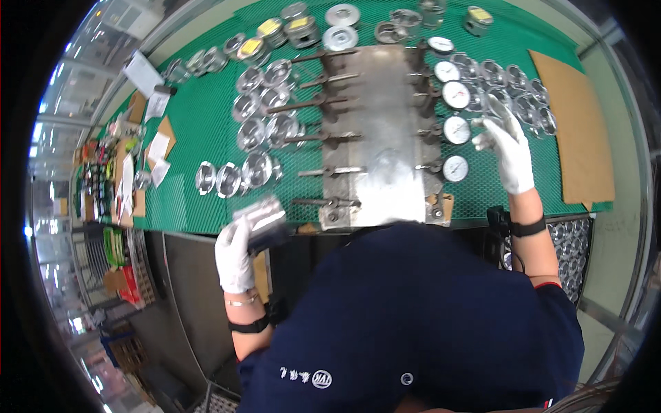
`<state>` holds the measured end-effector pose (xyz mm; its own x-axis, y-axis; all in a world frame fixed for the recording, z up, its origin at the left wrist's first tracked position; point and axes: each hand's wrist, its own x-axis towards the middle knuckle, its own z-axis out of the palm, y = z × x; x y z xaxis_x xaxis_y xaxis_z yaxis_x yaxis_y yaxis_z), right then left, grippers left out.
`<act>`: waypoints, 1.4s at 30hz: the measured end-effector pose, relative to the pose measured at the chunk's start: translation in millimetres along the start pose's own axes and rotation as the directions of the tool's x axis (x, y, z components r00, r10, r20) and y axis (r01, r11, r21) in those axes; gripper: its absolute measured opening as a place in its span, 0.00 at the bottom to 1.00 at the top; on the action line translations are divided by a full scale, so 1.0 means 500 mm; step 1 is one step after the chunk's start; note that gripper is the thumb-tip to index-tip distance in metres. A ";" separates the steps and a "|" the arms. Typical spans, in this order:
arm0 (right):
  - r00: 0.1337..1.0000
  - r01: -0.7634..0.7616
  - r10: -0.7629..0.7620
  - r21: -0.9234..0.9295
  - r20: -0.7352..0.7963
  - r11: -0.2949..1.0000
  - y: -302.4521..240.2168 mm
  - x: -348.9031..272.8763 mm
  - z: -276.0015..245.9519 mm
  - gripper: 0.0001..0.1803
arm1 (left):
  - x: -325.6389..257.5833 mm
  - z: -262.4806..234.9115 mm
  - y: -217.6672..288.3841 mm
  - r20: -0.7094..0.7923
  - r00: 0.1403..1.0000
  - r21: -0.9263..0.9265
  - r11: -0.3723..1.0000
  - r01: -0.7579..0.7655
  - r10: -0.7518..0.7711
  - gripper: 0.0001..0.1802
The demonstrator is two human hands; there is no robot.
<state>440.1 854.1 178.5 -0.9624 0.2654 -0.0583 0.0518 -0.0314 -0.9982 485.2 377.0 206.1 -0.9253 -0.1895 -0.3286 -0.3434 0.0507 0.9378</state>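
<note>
My left hand [235,253], in a white glove, is closed round a silver engine piston [261,216] at the near edge of the green mat. The piston is smeared by motion, and its underside looks dark. Just beyond it stand several pistons with their hollow sides up, the nearest piston [257,169] among them. My gloved right hand [508,148] hovers at the right with fingers apart and nothing between them. It is close to a cluster of pistons [525,109] and right of the dial gauges [456,130].
A metal measuring fixture [389,138] with rods and dial gauges stands in the middle of the green mat [186,144]. Pistons with yellow labels [301,31] line the back. Cardboard [578,131] lies at the right, papers [160,146] at the left. A crate of pistons [568,251] sits below right.
</note>
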 end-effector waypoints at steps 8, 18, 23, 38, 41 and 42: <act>0.717 0.322 -0.159 -0.119 0.679 0.939 0.012 -0.145 0.230 0.66 | 0.001 0.202 0.065 0.654 0.747 -0.244 0.903 0.353 -0.115 0.23; 0.806 0.527 -0.153 -0.575 0.572 0.625 0.053 -0.116 0.188 0.62 | 0.069 0.288 -0.012 0.778 0.502 0.284 0.500 -0.818 0.379 0.50; 0.817 0.518 -0.103 -0.644 0.567 0.563 0.051 -0.108 0.201 0.55 | 0.105 0.337 -0.051 0.749 0.354 0.237 0.273 -0.932 0.559 0.55; 0.726 -0.611 0.599 -0.083 0.339 0.787 0.095 -0.172 0.179 0.54 | 0.135 0.376 -0.047 0.739 0.411 0.241 0.361 -0.901 0.533 0.56; 0.722 -0.602 0.609 -0.135 0.327 0.787 0.095 -0.170 0.181 0.55 | 0.130 0.380 -0.040 0.744 0.450 0.262 0.403 -0.877 0.495 0.57; 0.717 -0.608 0.614 -0.134 0.329 0.782 0.096 -0.168 0.183 0.55 | 0.128 0.379 -0.038 0.744 0.472 0.279 0.423 -0.862 0.473 0.58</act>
<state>499.2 742.1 136.9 -0.7465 -0.1463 -0.6492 0.6615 -0.0565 -0.7479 402.0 549.9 145.9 -0.7192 0.6639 0.2051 0.6079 0.4582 0.6485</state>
